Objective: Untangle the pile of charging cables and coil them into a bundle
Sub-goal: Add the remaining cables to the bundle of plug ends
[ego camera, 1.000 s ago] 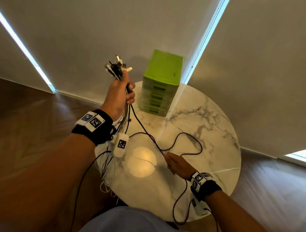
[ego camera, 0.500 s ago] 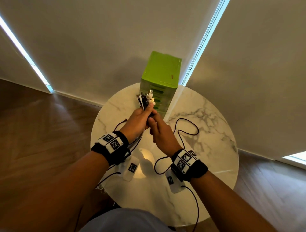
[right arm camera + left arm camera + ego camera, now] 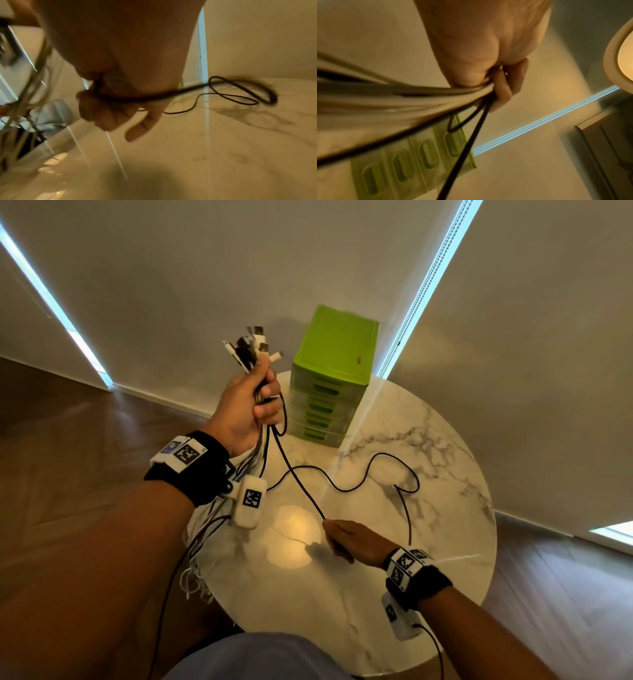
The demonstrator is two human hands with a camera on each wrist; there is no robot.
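Note:
My left hand (image 3: pixel 251 402) is raised above the table's left edge and grips a bunch of white and black charging cables (image 3: pixel 412 94). Their plugs (image 3: pixel 251 345) stick up above the fist, and the loose lengths (image 3: pixel 205 546) hang down over the table edge. One black cable (image 3: pixel 301 484) runs taut from that fist down to my right hand (image 3: pixel 342 537), which pinches it low over the marble table (image 3: pixel 428 594). In the right wrist view the right hand (image 3: pixel 120 108) has the black cable (image 3: pixel 236 94) passing through its curled fingers, and the rest loops on the table.
A green drawer unit (image 3: pixel 332 378) stands at the back of the round table, close to the left hand. Grey blinds (image 3: pixel 548 337) hang behind the table. Wooden floor (image 3: pixel 68 446) surrounds it.
Half a second ago both hands met near the drawer unit. Since then the left hand has risen with the bunch, and the right hand has slid down the black cable toward me.

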